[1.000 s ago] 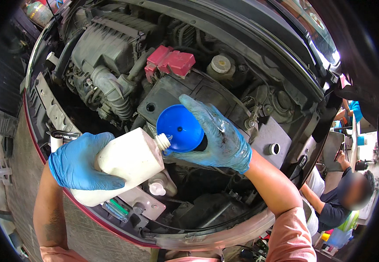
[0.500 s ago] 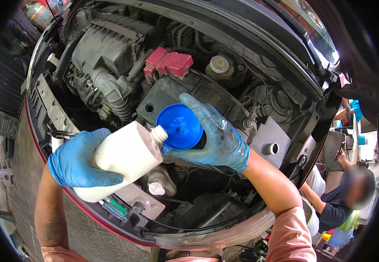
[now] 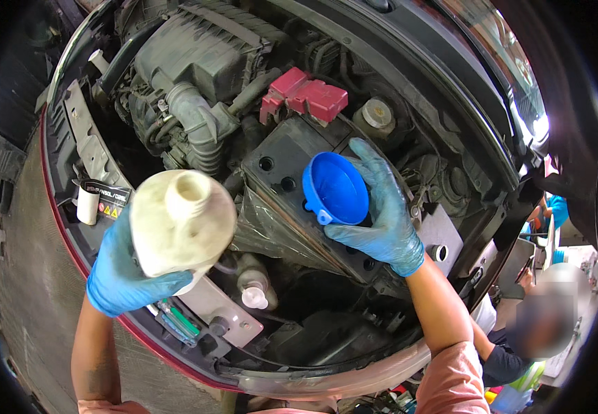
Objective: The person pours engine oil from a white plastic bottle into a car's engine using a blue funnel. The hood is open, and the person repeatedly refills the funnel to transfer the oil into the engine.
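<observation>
My left hand (image 3: 116, 269), in a blue glove, is closed round the lower body of a white plastic bottle (image 3: 175, 241). The bottle stands roughly upright with its uncapped neck toward me, over the front left of a car's engine bay. A blue funnel (image 3: 347, 186) is in my right hand (image 3: 389, 221), also gloved, with the thumb and fingers round its cup. It is tilted toward the bottle and apart from it. Below and behind the funnel lies the black car battery (image 3: 278, 155), with a red terminal cover (image 3: 306, 95) at its far end.
An air filter box (image 3: 202, 58) with a ribbed intake hose (image 3: 199, 127) fills the back left. A capped reservoir (image 3: 377, 116) stands behind the battery. Near the front edge are a white filler neck (image 3: 254, 297) and several pens (image 3: 178, 323). Another person (image 3: 506, 355) is at the right.
The bottle has tipped back from pouring toward the funnel to nearly upright, and its mouth has left the funnel's rim. The funnel has moved right in the view and tilted.
</observation>
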The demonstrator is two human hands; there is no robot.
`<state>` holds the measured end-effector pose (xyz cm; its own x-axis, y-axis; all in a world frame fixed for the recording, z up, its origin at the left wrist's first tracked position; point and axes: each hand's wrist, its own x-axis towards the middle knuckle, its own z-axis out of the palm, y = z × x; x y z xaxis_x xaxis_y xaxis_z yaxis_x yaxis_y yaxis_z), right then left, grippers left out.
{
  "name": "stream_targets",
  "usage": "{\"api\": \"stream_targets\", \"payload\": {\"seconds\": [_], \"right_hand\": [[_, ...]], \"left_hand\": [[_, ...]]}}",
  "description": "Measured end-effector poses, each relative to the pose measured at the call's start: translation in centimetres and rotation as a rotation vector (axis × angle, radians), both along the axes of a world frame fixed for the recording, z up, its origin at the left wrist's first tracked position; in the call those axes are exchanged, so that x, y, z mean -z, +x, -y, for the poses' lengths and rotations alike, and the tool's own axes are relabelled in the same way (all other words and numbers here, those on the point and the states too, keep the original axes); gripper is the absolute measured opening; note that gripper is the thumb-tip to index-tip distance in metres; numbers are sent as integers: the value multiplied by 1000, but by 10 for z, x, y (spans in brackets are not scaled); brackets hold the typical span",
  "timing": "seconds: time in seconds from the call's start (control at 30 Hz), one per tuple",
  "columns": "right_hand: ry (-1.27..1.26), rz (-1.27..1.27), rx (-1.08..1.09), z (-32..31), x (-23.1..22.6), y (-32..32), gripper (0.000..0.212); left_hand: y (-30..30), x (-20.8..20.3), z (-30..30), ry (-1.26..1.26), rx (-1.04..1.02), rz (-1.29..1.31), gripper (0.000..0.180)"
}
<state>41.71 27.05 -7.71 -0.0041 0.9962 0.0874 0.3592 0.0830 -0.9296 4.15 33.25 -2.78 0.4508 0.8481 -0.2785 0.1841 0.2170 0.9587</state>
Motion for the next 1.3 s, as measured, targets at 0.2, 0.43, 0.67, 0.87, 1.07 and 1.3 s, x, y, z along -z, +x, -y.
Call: {"api": "stream_targets", "payload": {"seconds": [0.2, 0.43, 0.67, 0.87, 1.07, 1.3], "right_hand": [[-26, -336, 68, 0, 0, -4, 123], [-89, -493, 81, 0, -11, -3, 123], [38, -17, 27, 2, -4, 1, 121], [380, 494, -117, 2, -3, -13, 111], [370, 454, -101, -2, -4, -17, 108], [546, 429, -85, -1, -1, -16, 109]], "left_hand": [[-88, 44, 53, 334, -397, -359, 117], [-184, 79, 109, 541, -979, -434, 76], [-169, 69, 109, 528, -884, -450, 92], [-72, 10, 40, 180, -102, -312, 110], [24, -34, -19, 137, 486, -371, 87], [51, -44, -46, 234, 714, -375, 73]]}}
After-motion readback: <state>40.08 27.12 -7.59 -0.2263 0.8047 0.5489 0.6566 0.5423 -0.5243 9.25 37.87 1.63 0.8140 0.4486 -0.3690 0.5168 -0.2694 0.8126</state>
